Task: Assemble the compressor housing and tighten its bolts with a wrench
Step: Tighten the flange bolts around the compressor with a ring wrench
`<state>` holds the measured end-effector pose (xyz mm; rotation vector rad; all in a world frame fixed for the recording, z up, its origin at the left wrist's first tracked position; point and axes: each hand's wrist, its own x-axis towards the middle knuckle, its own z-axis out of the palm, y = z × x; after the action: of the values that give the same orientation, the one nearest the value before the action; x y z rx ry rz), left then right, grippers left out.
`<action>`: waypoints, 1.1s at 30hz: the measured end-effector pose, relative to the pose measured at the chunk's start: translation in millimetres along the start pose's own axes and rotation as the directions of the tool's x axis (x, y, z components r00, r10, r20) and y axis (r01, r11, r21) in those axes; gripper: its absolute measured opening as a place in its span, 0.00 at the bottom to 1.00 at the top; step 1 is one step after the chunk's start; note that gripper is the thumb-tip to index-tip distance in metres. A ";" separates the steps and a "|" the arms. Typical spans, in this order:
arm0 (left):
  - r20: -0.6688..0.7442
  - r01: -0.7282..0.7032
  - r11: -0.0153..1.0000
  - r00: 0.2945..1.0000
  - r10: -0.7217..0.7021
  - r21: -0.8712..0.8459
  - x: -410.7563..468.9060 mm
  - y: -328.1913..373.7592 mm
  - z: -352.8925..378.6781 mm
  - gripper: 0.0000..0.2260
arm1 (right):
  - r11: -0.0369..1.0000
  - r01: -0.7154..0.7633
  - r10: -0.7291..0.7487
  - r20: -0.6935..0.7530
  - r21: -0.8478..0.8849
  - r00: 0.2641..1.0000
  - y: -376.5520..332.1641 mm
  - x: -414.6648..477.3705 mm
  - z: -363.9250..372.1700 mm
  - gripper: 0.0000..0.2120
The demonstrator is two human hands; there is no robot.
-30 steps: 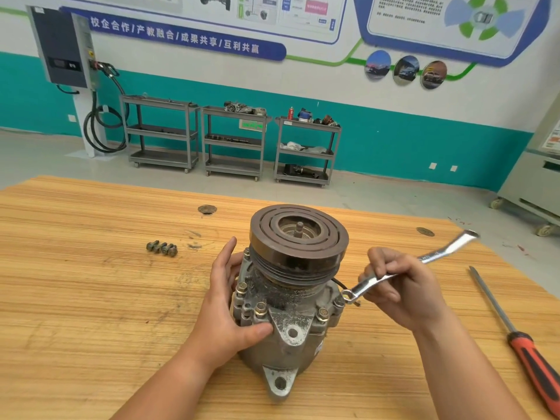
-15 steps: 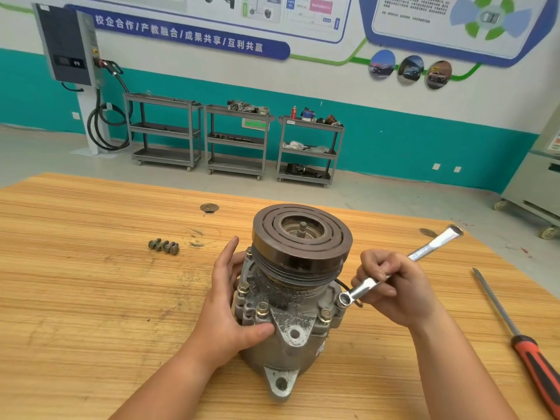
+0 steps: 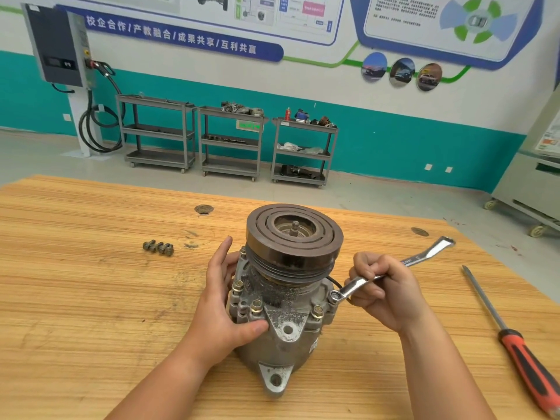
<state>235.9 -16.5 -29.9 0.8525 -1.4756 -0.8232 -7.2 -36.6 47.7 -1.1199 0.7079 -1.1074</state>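
A grey compressor housing (image 3: 288, 338) stands upright on the wooden table (image 3: 75, 298), its dark grooved pulley (image 3: 294, 234) on top. Several bolts stand in its flange, one at the front (image 3: 256, 305). My left hand (image 3: 224, 304) holds the housing's left side, thumb across the front, fingers up along the flange. My right hand (image 3: 385, 289) grips a silver ring wrench (image 3: 424, 254) near its middle. The wrench's ring end (image 3: 335, 296) sits over a bolt on the right side of the flange. Its handle points up and to the right.
Loose bolts (image 3: 159, 247) lie on the table to the left of the housing. A screwdriver with a red and black handle (image 3: 527, 362) lies near the right edge. Beyond the table's far edge are grey shelf carts (image 3: 230, 140) by the wall.
The wrench handle has swung a little toward the far side, with my right hand moving along it. The ring end stays on the same bolt. My left hand keeps its hold.
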 end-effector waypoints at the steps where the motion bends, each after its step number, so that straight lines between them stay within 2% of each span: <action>1: 0.000 0.000 1.000 1.000 0.000 0.000 0.2 -0.2 0.2 0.52 | 1.000 -0.001 0.001 -0.021 0.014 1.000 1.7 -1.7 -0.9 0.09; 3: 0.001 0.000 1.000 1.000 0.000 -0.004 0.6 -0.4 0.2 0.52 | 1.000 0.025 -0.023 -0.088 0.018 0.996 3.9 -7.6 0.0 0.14; 6: 0.000 -0.004 1.000 1.000 0.005 -0.011 0.9 -0.8 0.3 0.51 | 0.990 0.140 -0.129 -0.242 0.031 0.962 11.9 -25.3 11.4 0.13; 9: -0.001 -0.007 1.000 1.000 0.007 -0.015 0.9 -0.7 0.6 0.51 | 0.967 0.255 -0.223 -0.409 0.024 0.885 26.1 -46.4 29.1 0.12; 11: -0.002 -0.010 1.000 1.000 0.010 -0.010 0.9 -0.6 0.5 0.52 | 0.952 0.290 -0.297 -0.495 -0.093 0.816 33.6 -57.4 45.9 0.12; 13: -0.002 -0.009 1.000 1.000 0.009 0.001 1.1 -1.0 0.1 0.53 | 0.925 0.321 -0.380 -0.519 -0.204 0.766 40.3 -64.4 63.0 0.08; 16: 0.000 0.000 1.000 1.000 0.000 0.003 1.1 -1.3 0.0 0.54 | 0.876 0.363 -0.479 -0.486 -0.318 0.731 46.4 -72.7 77.6 0.04; 19: -0.002 0.005 1.000 1.000 -0.005 0.007 0.5 -1.9 -0.3 0.54 | 0.894 0.381 -0.448 -0.495 -0.237 0.744 41.2 -80.8 75.7 0.04; 23: -0.001 0.008 1.000 1.000 -0.008 0.000 1.2 -2.9 -0.6 0.54 | 0.889 0.433 -0.449 -0.474 -0.151 0.758 21.7 -84.2 58.1 0.11; 26: -0.003 0.002 1.000 1.000 -0.002 0.003 1.6 -2.7 -0.4 0.54 | 0.906 0.357 -0.421 -0.409 -0.226 0.810 10.6 -77.3 34.0 0.23; 27: -0.002 0.002 1.000 1.000 -0.002 0.003 1.5 -2.2 -0.1 0.54 | 0.916 0.323 -0.395 -0.385 -0.238 0.834 7.2 -72.6 25.6 0.23; 30: -0.001 0.005 1.000 1.000 -0.005 0.003 1.3 -2.0 -0.3 0.54 | 0.964 0.238 -0.263 -0.282 -0.118 0.923 -3.2 -56.1 5.7 0.08; 33: 0.001 0.010 1.000 1.000 -0.010 0.005 1.2 -2.3 -0.5 0.54 | 0.990 0.133 -0.137 -0.126 -0.039 0.982 -9.7 -40.0 -7.4 0.16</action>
<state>236.5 -18.7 -31.3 0.8640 -1.4759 -0.8276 -30.2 -1.9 51.4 -1.1432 0.7607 -1.2969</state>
